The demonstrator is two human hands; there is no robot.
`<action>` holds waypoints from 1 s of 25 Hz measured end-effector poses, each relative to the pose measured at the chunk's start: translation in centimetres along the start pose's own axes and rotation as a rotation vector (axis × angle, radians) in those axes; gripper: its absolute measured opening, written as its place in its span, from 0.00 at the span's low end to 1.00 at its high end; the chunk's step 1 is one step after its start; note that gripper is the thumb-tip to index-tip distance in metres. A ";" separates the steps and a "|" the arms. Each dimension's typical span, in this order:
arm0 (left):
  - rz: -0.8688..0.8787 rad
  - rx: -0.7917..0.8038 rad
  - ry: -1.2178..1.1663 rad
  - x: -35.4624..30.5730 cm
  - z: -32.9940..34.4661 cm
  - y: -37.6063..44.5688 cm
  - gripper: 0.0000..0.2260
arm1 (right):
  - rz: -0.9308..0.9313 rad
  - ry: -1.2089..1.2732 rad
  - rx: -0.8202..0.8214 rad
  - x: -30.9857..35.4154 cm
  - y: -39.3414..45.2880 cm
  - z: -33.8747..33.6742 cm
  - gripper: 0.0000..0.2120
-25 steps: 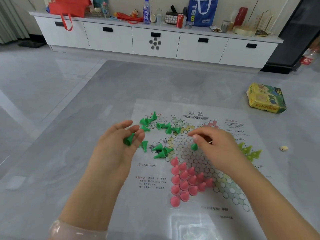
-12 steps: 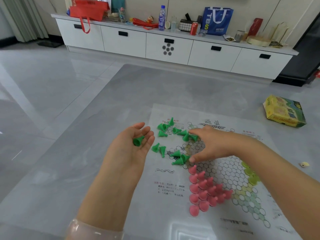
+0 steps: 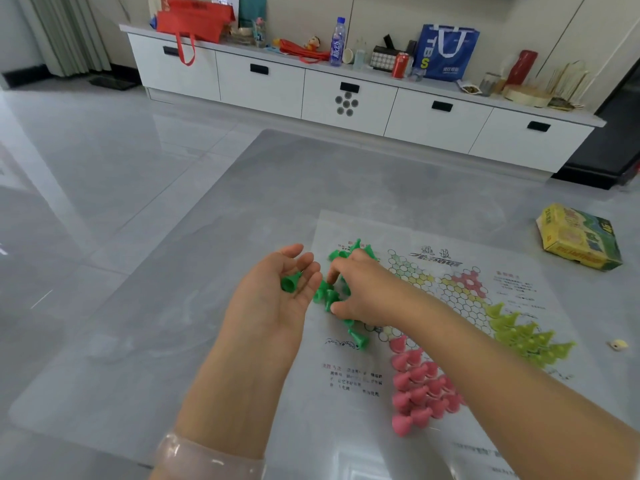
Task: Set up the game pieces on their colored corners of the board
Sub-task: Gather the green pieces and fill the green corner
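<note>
In the centre of the frame the left hand [image 3: 277,299] lies palm up, fingers relaxed, one green piece [image 3: 290,283] resting on it; the right hand [image 3: 363,292] reaches into the loose green pieces [image 3: 327,297] on the board [image 3: 433,341], fingers curled, whether holding one I cannot tell; pink pieces [image 3: 420,389] stand lower right.

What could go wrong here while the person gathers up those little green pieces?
The green piece lies loose in the open left hand, so a tilt could let it roll off onto the floor. The right hand reaches into the scattered green pieces at the board's edge and might knock some off the sheet. Its forearm passes close above the pink pieces, so lowering it could topple them.
</note>
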State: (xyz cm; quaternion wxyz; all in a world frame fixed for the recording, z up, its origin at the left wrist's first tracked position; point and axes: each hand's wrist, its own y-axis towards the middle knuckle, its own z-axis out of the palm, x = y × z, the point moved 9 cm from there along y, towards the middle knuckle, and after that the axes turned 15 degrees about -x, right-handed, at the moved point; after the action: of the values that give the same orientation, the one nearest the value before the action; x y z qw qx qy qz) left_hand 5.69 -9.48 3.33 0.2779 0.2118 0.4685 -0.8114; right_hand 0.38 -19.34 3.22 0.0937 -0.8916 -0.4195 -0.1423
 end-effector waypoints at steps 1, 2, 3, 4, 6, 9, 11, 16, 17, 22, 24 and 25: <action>0.001 0.000 0.003 0.0 -0.1 0.0 0.10 | 0.009 0.004 -0.038 0.1 0.2 0.0 0.14; 0.003 0.001 0.006 0.0 -0.1 0.0 0.10 | 0.021 0.008 -0.078 0.1 0.3 0.0 0.11; 0.003 0.000 0.006 0.0 -0.2 0.0 0.10 | 0.031 0.015 -0.115 0.0 0.5 -0.1 0.08; 0.003 -0.004 0.003 0.0 -0.2 0.0 0.10 | 0.042 0.030 -0.141 -0.1 0.7 -0.3 0.06; 0.000 -0.017 -0.008 0.0 -0.4 0.1 0.11 | 0.079 0.111 -0.153 -0.6 1.1 -0.6 0.04; -0.002 -0.034 -0.014 -0.1 -0.6 0.4 0.11 | 0.184 0.346 -0.119 -1.9 0.9 -0.6 0.04; 0.012 -0.039 -0.014 0.0 -0.5 0.5 0.11 | 0.273 0.522 -0.148 -2.8 0.5 -0.9 0.05; -0.059 0.024 -0.023 1.6 0.3 0.6 0.09 | 0.174 0.842 -0.257 -0.8 -0.7 -4.7 0.07; -0.145 0.069 -0.043 2.4 0.8 0.3 0.09 | 0.104 0.833 -0.243 0.4 -1.2 -5.5 0.07; -0.344 0.203 -0.114 4.3 2.3 -1.3 0.15 | -0.226 0.456 -0.197 4.6 -2.8 -6.6 0.06; -0.331 0.187 -0.144 4.0 2.2 -1.1 0.14 | -0.255 0.429 -0.213 4.5 -2.8 -7.0 0.05; -0.330 0.167 -0.166 3.9 2.1 -0.9 0.13 | -0.232 0.467 -0.236 4.1 -2.6 -7.4 0.04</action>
State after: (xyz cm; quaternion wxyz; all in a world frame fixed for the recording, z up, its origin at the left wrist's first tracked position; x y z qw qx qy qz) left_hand 1.99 -11.90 2.57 0.1601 0.0870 0.4034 -0.8967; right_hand -0.42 -16.83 11.66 0.0664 -0.7854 -0.4665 -0.4014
